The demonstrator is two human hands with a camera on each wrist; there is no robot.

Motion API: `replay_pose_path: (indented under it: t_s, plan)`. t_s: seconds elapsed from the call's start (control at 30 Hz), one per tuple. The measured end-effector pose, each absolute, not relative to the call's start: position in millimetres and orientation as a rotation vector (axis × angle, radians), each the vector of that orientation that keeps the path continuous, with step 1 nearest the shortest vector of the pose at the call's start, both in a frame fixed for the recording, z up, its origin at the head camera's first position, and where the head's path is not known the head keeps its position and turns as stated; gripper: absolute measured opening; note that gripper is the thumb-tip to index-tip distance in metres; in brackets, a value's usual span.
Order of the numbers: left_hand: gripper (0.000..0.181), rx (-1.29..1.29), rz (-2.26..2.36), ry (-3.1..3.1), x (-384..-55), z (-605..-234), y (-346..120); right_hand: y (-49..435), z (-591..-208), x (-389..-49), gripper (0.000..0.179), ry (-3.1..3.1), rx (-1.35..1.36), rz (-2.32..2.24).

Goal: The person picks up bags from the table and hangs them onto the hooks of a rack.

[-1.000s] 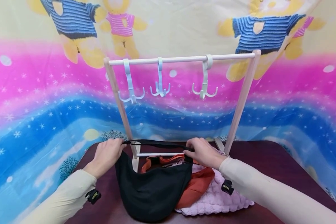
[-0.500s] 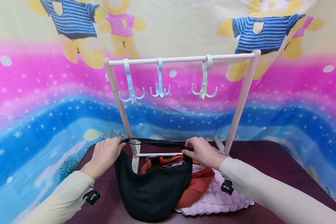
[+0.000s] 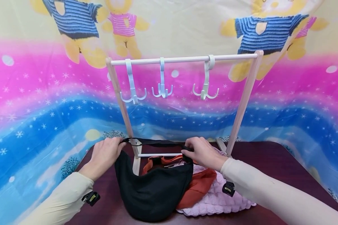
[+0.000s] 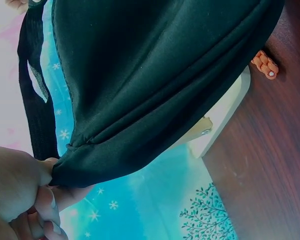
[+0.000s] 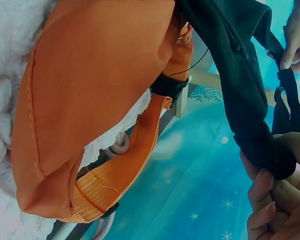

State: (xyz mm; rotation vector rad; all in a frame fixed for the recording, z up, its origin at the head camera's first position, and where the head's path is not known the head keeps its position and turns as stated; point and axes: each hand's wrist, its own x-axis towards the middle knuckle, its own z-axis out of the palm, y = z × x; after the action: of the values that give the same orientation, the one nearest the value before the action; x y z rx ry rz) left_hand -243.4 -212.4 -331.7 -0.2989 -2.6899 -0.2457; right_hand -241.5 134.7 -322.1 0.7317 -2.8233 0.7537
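A black crescent-shaped shoulder bag (image 3: 155, 190) hangs between my two hands over the front of the table. My left hand (image 3: 105, 154) pinches its upper left corner where the strap meets the body, and the left wrist view shows thumb and fingers closed on the black fabric (image 4: 105, 162). My right hand (image 3: 204, 153) grips the opposite end, its fingers curled round the gathered strap base (image 5: 262, 150). Between the hands the black strap (image 3: 157, 142) runs slack. Behind the bag lies an orange-red bag (image 3: 198, 189), partly hidden, on top of a pink puffy quilted bag (image 3: 225, 200).
A wooden rack (image 3: 243, 103) stands at the back of the dark red table (image 3: 267, 168). From its white top rail (image 3: 183, 59) hang a left hook (image 3: 133, 87), a middle hook (image 3: 162, 81) and a right hook (image 3: 206, 81). A printed cloth backdrop (image 3: 59, 125) rises behind.
My left hand has shifted slightly left and up, drawing its corner of the black shoulder bag along. The right hand has moved very slightly up and left. Both grips stay the same.
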Motion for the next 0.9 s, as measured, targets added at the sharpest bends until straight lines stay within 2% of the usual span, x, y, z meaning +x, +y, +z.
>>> replay_pose_path:
  t_s: [0.43, 0.9]
  plan:
    - [0.02, -0.273, -0.259, -2.672, -238, -324, -215, 132, -319, -240, 0.017, -2.769, 0.75, 0.783]
    - [0.025, -0.268, -0.294, -2.659, -235, -313, -220, 131, -315, -238, 0.013, -2.76, 0.766, 0.798]
